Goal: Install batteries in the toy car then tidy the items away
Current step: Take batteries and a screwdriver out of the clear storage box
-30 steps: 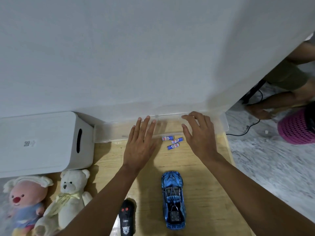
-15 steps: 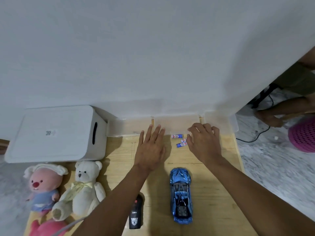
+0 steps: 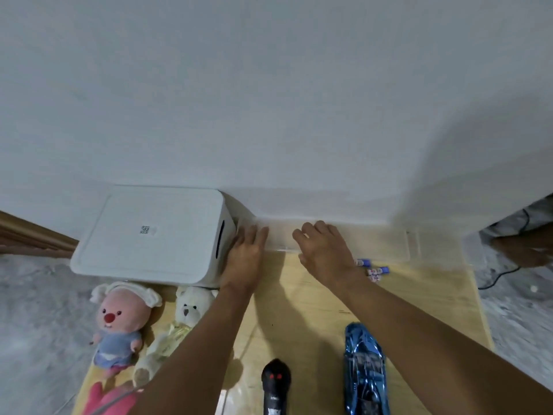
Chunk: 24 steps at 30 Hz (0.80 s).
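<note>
A shiny blue toy car point(image 3: 365, 371) lies on the wooden board point(image 3: 434, 301) at the lower right. Its black remote point(image 3: 276, 386) lies left of it. Small blue and white batteries point(image 3: 375, 269) lie loose near the wall, just right of my right hand point(image 3: 324, 251). That hand rests flat, fingers spread, against a clear plastic box point(image 3: 380, 241) at the foot of the wall. My left hand point(image 3: 247, 254) is also flat and spread, between the clear box and the white storage box point(image 3: 152, 236). Neither hand holds anything.
A pink plush point(image 3: 119, 323), a white teddy bear point(image 3: 176, 327) and a red plush point(image 3: 107, 398) lie at the board's left edge. White wall fills the upper view. Another person's leg point(image 3: 520, 247) and a black cable point(image 3: 496, 277) are at the right on the grey floor.
Both hands have slid left along the wall; the right hand has left the batteries and the left hand is now beside the white box. The view has also swung left.
</note>
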Available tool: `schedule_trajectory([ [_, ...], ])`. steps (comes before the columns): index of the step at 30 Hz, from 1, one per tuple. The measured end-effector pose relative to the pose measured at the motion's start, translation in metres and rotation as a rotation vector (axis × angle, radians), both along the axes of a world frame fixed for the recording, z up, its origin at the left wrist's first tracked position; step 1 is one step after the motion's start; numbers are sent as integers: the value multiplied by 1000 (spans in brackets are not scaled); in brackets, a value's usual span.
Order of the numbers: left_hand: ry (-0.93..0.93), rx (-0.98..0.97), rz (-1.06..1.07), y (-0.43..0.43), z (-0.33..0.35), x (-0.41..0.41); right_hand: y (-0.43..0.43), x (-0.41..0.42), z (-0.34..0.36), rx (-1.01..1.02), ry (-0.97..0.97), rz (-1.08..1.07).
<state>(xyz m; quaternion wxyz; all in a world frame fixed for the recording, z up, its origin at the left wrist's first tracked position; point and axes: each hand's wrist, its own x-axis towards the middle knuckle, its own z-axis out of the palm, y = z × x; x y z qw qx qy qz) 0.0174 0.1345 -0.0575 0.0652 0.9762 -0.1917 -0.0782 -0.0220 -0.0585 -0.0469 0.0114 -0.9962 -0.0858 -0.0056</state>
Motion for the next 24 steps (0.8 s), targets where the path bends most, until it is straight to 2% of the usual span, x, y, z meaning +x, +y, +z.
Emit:
schedule_trajectory([
  [7,58,156,-101,-4,8,3,13,6,9,-157,27,62],
  [12,38,231,-163,-2,8,0,15,5,12,-115,84,88],
  [14,67,175,-120,-2,4,3,15,7,19,-69,86,56],
  [18,111,-123,-25,4,-5,5,6,14,27,43,160,-26],
  [24,93,-193,50,3,-9,3,0,18,36,120,198,-67],
])
